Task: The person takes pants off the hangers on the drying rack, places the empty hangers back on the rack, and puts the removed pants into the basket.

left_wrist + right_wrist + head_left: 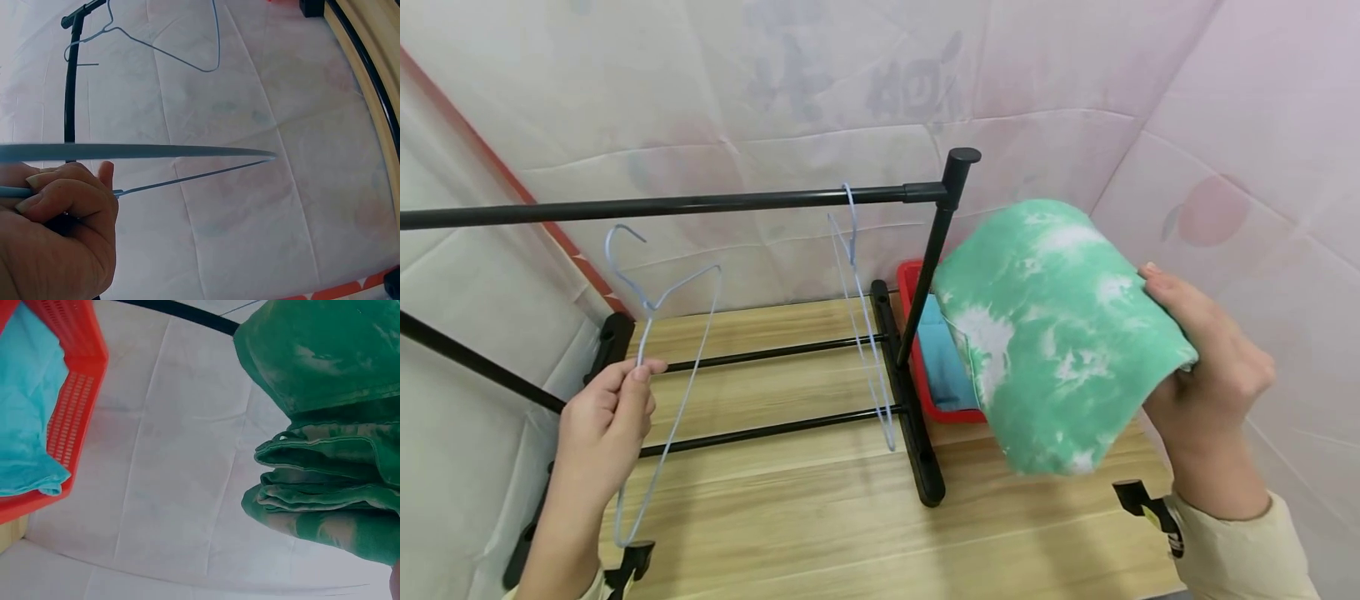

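My left hand [604,417] pinches one side of a light blue wire hanger [651,307], held upright below the rack's top bar, its hook off the bar. In the left wrist view the fingers curl round the hanger's wire [137,151]. On the right, my right hand [1213,375] grips the edge of a folded green-and-white tie-dye garment [1060,333], raised above the tabletop. Its stacked layers show in the right wrist view, where only a sliver of the hand appears. What kind of garment it is, I cannot tell.
A black clothes rack [737,202] stands on the wood-grain table [820,517]. Another blue wire hanger [853,229] hangs near its right end. Behind the right post, a red plastic basket [75,412] holds blue cloth [946,358]. White printed sheeting [820,83] encloses the area.
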### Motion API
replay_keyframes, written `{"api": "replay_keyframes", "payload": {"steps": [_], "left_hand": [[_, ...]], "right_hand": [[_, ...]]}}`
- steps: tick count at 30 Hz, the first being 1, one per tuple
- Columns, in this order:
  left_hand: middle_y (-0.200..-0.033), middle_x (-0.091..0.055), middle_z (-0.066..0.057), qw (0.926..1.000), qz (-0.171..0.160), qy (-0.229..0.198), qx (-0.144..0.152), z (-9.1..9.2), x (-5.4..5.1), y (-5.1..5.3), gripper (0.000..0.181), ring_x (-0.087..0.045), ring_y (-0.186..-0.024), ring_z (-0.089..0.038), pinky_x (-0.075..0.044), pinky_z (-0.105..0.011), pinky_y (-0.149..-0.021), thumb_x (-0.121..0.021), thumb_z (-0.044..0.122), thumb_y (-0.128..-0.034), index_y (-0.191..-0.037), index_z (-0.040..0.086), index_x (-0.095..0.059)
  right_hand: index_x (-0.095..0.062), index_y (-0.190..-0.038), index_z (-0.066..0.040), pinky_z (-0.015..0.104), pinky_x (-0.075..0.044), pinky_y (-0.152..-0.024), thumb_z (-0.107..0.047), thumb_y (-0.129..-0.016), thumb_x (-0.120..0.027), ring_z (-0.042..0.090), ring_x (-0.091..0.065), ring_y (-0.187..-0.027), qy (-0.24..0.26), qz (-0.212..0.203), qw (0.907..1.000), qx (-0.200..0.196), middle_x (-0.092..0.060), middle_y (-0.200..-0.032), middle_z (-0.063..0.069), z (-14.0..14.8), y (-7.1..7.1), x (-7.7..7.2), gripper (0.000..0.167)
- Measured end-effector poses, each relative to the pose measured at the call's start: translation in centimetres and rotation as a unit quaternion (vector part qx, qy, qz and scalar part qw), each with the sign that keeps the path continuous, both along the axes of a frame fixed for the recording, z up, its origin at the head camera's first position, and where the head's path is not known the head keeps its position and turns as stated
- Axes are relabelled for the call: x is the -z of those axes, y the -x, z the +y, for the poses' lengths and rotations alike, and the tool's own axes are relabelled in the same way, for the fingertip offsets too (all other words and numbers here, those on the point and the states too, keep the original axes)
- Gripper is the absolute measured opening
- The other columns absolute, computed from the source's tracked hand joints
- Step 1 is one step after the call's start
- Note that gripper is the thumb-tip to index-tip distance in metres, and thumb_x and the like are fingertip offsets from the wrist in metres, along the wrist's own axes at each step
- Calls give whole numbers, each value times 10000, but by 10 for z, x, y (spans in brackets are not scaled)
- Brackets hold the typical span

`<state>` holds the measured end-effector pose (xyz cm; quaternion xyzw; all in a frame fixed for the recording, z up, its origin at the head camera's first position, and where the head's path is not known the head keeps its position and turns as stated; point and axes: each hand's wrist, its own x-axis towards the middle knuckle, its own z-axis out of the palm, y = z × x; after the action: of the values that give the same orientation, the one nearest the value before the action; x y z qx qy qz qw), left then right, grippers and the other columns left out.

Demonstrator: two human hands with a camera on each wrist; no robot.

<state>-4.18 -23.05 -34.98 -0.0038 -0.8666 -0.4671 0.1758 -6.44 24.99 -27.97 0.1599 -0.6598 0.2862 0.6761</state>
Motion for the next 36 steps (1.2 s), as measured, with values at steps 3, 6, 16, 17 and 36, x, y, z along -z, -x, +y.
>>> {"api": "replay_keyframes", "payload": {"steps": [3,6,16,17,36], "left_hand": [[-596,-469,-9,10000,-29,4,-13,-1,0,-1,288,-401,-436,-87,-315,-272,-381,-457,220,-1076,-1178,39,-656],[-599,-467,-12,10000,-53,11,-4,-2,0,-2,295,-396,-430,-91,-313,-276,-379,-452,224,-1078,-1183,38,-655],[-597,-461,-17,9999,66,-66,97,-1,-2,-5,275,-392,-437,-94,-316,-282,-382,-453,198,-1077,-1153,30,-657],[-597,-460,-18,9999,72,-78,101,-1,-2,-5,274,-392,-437,-94,-317,-281,-383,-453,197,-1077,-1150,29,-657],[-569,-428,10,10000,11,-40,65,2,-1,-10,254,-353,-416,-92,-308,-285,-379,-458,197,-1076,-1141,51,-655]], "right_hand": [[-749,-856,-17,377,-584,-857,66,-859,-658,353,-744,-825,-213,40,9998,48,-750,-861,180,2,2,2,123],[-758,-895,-18,389,-581,-867,115,-863,-562,360,-742,-846,-479,-112,9988,32,-752,-886,182,5,5,5,239],[-764,-1088,-81,305,-524,-977,116,-888,-589,314,-726,-989,-1328,-1211,9837,24,-749,-1071,122,23,23,30,331],[-764,-1100,-94,300,-524,-973,108,-892,-597,311,-726,-987,-1430,-1250,9817,119,-749,-1084,104,26,27,34,335],[-651,-1332,-165,529,-568,-807,85,-901,-624,323,-681,-1091,-2878,-2751,9173,67,-673,-1293,41,40,85,91,499]]}}
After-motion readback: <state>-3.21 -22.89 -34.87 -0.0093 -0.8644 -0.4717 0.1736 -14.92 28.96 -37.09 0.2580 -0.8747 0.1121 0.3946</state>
